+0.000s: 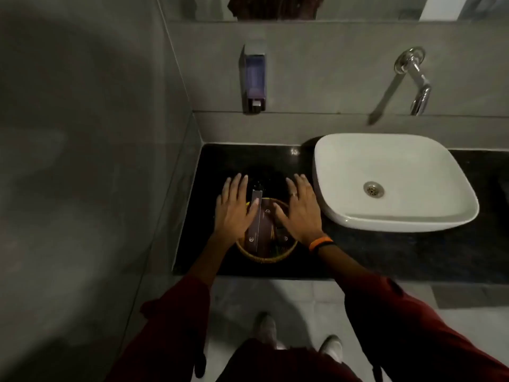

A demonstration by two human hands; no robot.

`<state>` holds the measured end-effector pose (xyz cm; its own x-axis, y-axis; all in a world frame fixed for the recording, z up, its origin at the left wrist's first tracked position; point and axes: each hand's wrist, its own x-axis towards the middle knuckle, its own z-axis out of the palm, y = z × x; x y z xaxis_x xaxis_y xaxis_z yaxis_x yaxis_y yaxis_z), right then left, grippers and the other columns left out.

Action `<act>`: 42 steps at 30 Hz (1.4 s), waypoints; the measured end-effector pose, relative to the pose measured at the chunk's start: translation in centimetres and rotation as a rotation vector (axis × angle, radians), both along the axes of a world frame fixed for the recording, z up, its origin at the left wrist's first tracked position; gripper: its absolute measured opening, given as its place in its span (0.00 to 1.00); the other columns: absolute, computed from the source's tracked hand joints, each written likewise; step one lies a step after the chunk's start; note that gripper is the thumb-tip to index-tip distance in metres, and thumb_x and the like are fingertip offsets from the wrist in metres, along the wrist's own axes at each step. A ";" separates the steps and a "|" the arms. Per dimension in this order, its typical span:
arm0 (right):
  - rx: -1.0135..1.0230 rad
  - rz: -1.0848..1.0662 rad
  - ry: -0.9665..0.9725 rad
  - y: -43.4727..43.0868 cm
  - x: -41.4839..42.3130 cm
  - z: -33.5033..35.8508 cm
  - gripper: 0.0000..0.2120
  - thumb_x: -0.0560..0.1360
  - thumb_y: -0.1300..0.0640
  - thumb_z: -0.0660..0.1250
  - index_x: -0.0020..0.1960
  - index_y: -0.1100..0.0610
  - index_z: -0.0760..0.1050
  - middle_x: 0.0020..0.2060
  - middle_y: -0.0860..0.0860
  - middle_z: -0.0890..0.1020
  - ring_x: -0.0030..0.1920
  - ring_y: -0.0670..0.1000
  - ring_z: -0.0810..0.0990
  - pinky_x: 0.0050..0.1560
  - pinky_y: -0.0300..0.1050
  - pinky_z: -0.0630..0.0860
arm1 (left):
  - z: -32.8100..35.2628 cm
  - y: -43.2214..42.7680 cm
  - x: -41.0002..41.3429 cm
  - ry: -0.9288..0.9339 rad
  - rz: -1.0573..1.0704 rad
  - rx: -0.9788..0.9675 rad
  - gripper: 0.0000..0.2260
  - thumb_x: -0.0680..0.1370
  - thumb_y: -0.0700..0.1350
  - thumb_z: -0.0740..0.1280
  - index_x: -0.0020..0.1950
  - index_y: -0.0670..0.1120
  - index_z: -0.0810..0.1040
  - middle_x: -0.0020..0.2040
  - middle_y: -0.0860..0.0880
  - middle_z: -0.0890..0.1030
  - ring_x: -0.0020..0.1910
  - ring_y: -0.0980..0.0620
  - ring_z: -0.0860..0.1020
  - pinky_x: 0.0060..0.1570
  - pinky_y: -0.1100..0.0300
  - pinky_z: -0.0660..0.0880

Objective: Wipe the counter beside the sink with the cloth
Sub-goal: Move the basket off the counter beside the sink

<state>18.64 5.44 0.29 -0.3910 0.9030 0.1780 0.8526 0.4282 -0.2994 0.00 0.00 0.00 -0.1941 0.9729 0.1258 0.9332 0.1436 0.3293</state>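
Observation:
A black stone counter (220,158) runs left of a white basin sink (391,183). On it stands a round woven basket (265,253) holding tall brown boxes (260,224). My left hand (234,210) hovers flat over the basket's left side, fingers spread, thumb against a box. Over the basket's right side my right hand (301,210) is spread the same way, with a ring and an orange wristband. Neither hand holds anything. No cloth is in view.
A soap dispenser (253,78) hangs on the grey wall above the counter. A chrome tap (414,78) juts from the wall over the sink. A grey tiled side wall closes the counter's left end. My feet stand on the pale floor below.

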 end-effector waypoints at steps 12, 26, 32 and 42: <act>-0.505 -0.182 0.062 -1.9 1.0 -5.8 0.30 0.82 0.61 0.60 0.80 0.60 0.52 0.77 0.62 0.59 0.65 0.66 0.76 0.62 0.63 0.77 | -5.8 -2.4 -0.1 -0.446 0.194 -0.328 0.29 0.79 0.38 0.64 0.78 0.50 0.58 0.72 0.41 0.70 0.68 0.40 0.74 0.64 0.46 0.75; -0.432 -0.512 0.470 -7.7 16.7 -5.1 0.10 0.80 0.61 0.63 0.60 0.54 0.75 0.42 0.46 0.80 0.42 0.50 0.81 0.43 0.41 0.73 | -4.6 -5.7 13.5 -0.623 0.115 -0.275 0.19 0.74 0.39 0.69 0.64 0.51 0.75 0.49 0.47 0.85 0.48 0.46 0.84 0.47 0.52 0.81; -0.365 -0.666 0.422 -8.9 29.9 -4.8 0.12 0.81 0.56 0.65 0.63 0.56 0.77 0.49 0.57 0.87 0.46 0.57 0.85 0.48 0.47 0.80 | -5.2 -6.6 25.9 -0.738 0.049 -0.345 0.25 0.74 0.38 0.70 0.70 0.52 0.73 0.57 0.48 0.84 0.53 0.49 0.83 0.53 0.56 0.81; -0.245 -0.694 0.292 -1.3 51.9 -5.5 0.11 0.81 0.57 0.66 0.62 0.59 0.78 0.48 0.58 0.86 0.45 0.61 0.85 0.44 0.46 0.77 | -5.3 0.9 47.8 -0.773 -0.011 -0.330 0.25 0.73 0.37 0.69 0.68 0.51 0.74 0.52 0.48 0.85 0.49 0.49 0.84 0.49 0.53 0.83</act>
<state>70.55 4.15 -5.25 0.3077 0.9502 -0.0492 0.7728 -0.2798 -0.5696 47.85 0.85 -5.27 -0.0992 0.9387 -0.3303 0.4635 0.3373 0.8194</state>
